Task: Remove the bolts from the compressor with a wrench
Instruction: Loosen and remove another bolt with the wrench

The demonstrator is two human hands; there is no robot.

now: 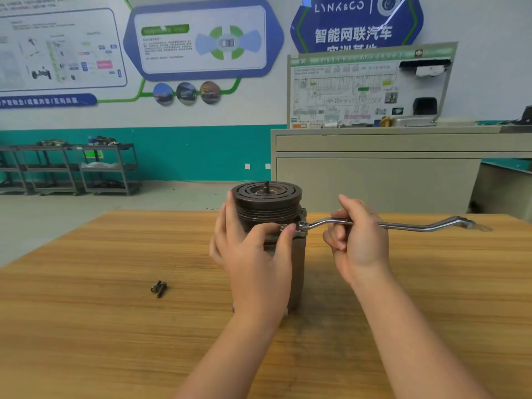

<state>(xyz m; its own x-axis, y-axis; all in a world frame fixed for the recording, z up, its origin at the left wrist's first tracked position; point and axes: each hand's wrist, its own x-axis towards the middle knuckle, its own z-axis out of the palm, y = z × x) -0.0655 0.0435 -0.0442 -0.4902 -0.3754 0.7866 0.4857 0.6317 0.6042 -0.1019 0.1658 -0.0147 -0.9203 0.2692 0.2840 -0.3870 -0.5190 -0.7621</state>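
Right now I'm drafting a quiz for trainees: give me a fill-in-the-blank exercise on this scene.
1. The right hand holds the ____.
2. The left hand steadies the ____.
3. Two loose bolts lie on the ____ to the compressor's left.
4. The wrench's near ring sits at the compressor's ____ side.

Missing: wrench; compressor; table; right

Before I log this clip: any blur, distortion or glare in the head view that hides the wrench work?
Head view: wide-angle bending curves the table edge and the wall posters; light is even and soft, with no hard shadows. The wrench shows small glints, no blinding glare. The left hand covers much of the compressor; the right hand is sharp.
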